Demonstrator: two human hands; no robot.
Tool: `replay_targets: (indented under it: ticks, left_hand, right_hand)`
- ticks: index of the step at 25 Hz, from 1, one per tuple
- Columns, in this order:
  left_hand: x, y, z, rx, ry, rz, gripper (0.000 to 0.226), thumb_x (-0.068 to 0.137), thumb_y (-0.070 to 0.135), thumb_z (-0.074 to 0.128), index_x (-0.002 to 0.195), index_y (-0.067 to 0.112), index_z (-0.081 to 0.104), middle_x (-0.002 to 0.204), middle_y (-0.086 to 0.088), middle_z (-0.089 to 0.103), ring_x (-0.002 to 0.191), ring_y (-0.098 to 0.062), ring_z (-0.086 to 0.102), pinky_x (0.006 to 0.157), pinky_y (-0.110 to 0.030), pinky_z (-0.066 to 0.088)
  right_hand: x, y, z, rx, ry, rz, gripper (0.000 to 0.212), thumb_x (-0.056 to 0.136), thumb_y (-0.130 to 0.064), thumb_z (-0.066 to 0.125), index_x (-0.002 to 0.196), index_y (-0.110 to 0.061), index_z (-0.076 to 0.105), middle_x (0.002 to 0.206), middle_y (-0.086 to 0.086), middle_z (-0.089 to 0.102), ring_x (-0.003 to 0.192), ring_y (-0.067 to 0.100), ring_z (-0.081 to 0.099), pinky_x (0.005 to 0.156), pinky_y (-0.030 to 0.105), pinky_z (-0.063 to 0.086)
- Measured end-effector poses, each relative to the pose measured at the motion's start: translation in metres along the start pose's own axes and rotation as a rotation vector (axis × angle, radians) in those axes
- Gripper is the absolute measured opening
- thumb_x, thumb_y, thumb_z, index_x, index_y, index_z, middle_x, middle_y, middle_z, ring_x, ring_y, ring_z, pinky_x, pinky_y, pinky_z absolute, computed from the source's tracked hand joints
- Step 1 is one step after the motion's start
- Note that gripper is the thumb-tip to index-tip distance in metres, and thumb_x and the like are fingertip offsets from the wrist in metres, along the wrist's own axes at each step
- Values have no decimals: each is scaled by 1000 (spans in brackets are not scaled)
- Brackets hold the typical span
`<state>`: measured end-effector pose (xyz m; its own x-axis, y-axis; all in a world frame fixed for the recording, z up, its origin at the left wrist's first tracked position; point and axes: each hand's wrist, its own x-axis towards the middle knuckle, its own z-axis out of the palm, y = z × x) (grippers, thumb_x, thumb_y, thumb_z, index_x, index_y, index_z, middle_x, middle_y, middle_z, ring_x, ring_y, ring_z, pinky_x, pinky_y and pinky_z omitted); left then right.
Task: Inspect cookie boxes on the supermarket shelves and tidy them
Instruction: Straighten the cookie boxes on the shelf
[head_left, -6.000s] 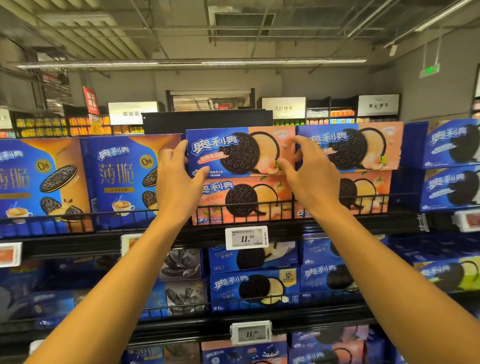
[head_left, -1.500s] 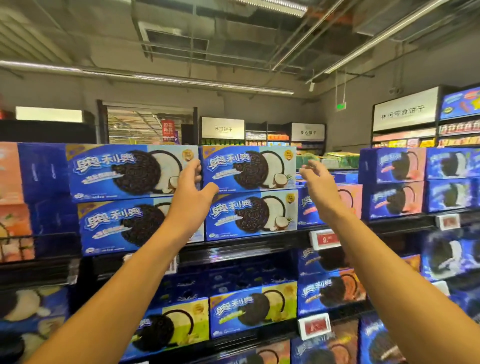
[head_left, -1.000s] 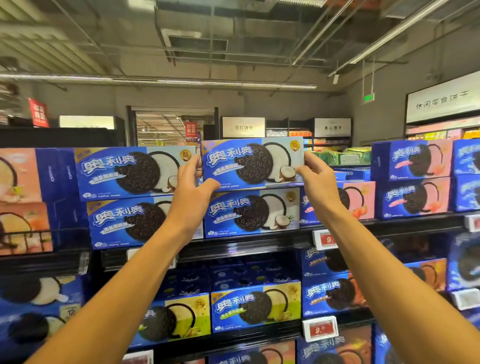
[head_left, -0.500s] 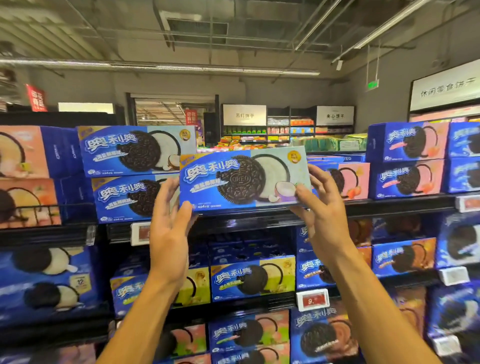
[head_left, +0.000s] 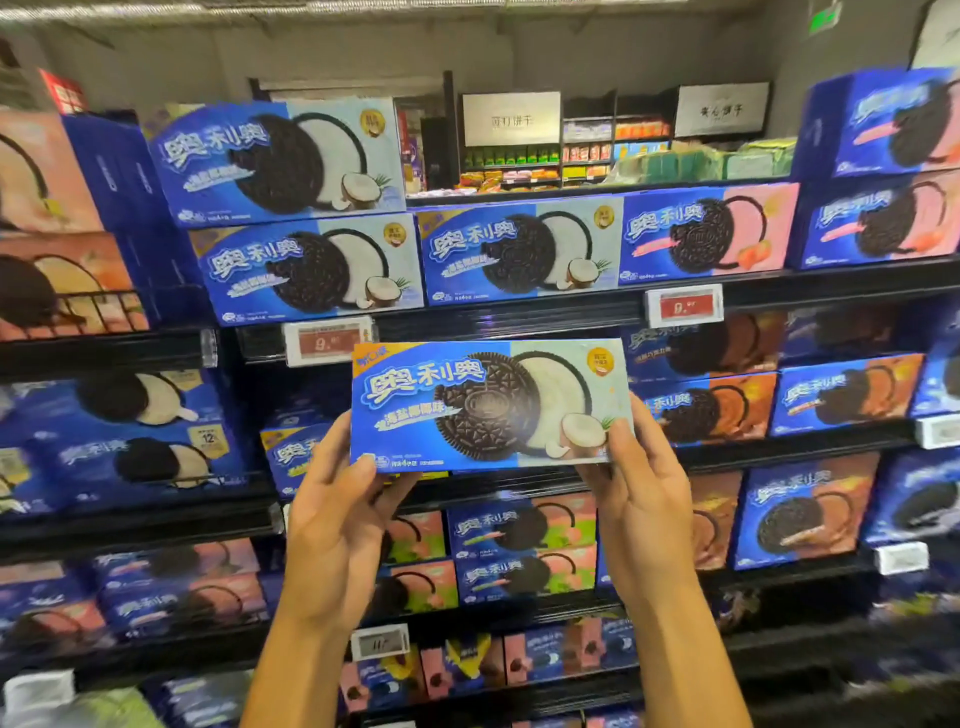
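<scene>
I hold a blue coconut cookie box (head_left: 488, 402) in front of me, level with the second shelf, its front facing me. My left hand (head_left: 337, 525) grips its lower left corner, thumb on the front. My right hand (head_left: 639, 499) grips its lower right corner the same way. On the top shelf (head_left: 571, 306) behind it, one coconut box (head_left: 519, 257) stands with an empty space above it. To the left of that, two coconut boxes (head_left: 291, 208) sit stacked.
Pink-fronted boxes (head_left: 711, 234) stand right of the coconut ones, with more stacked at the far right (head_left: 883, 166). Price tags (head_left: 683, 306) hang on the shelf edges. Lower shelves (head_left: 519, 551) hold several more cookie boxes. Another aisle shows beyond the top shelf.
I lifted the top coconut box off its stack and brought it down toward me with both hands. The view has tilted down, so the shelves now sit higher in frame.
</scene>
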<state>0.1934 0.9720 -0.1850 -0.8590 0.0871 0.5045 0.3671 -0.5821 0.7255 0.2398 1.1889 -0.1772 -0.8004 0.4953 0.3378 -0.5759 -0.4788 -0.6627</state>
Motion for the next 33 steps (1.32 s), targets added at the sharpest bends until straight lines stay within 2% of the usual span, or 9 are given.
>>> replay_targets:
  ticks: [4,10,12,14,19,23,27,29,33]
  left_hand:
    - [-19,-9,-5,-19,40,-30,47,83,10,54,130,16,57,131,-10,61,94,-18,67,74,-31,58]
    - [-29,-17,-4,41,76,-49,61,79,13,69,137,14,51,142,-14,53,115,-35,51,90,-49,46]
    - [-29,-16,4,119,54,-27,79,67,36,88,135,20,52,139,-4,59,115,-28,57,90,-41,51]
    - [-28,-16,16,191,10,-16,77,64,57,84,130,28,58,133,5,64,113,-15,64,89,-29,54]
    - [-38,-31,43,287,-115,-10,66,75,57,76,134,36,54,136,11,61,126,-12,57,94,-23,50]
    - [-50,-37,62,368,-282,-15,57,79,58,70,132,57,49,144,25,48,134,0,45,98,-14,45]
    - [-53,-36,67,436,-328,-30,51,75,61,69,123,66,51,148,29,40,139,3,37,104,-18,41]
    - [-53,-33,66,443,-344,-36,54,78,56,68,128,60,50,150,26,40,135,4,41,100,-18,45]
    - [-57,-31,61,437,-338,-52,53,82,45,66,133,52,52,150,17,44,133,-5,48,101,-24,47]
  right_hand:
    - [-16,15,-14,74,43,19,47,89,-19,57,135,-14,58,130,5,68,108,14,68,84,26,57]
    - [-17,39,-34,155,82,113,46,96,-23,54,142,-19,54,133,3,66,109,14,66,84,29,57]
    - [-15,52,-40,197,122,185,42,96,-26,53,137,-21,58,127,1,69,105,15,67,85,35,56]
    - [-14,65,-45,299,211,297,39,95,-28,53,132,-20,61,119,2,72,102,20,68,82,40,57]
    - [-21,85,-61,497,365,513,33,101,-30,51,124,-9,65,110,14,71,95,29,65,83,42,60]
    - [-29,96,-64,563,394,580,30,100,-29,50,102,-3,66,87,14,65,84,26,56,104,41,44]
    - [-33,101,-63,540,356,553,41,99,-26,46,78,-6,74,70,8,69,67,20,66,78,35,53]
    - [-35,100,-64,504,329,542,47,103,-27,43,80,-8,79,73,6,71,69,18,67,72,32,55]
    - [-38,98,-62,503,302,568,30,103,-30,45,106,-8,66,89,10,73,78,21,69,78,34,57]
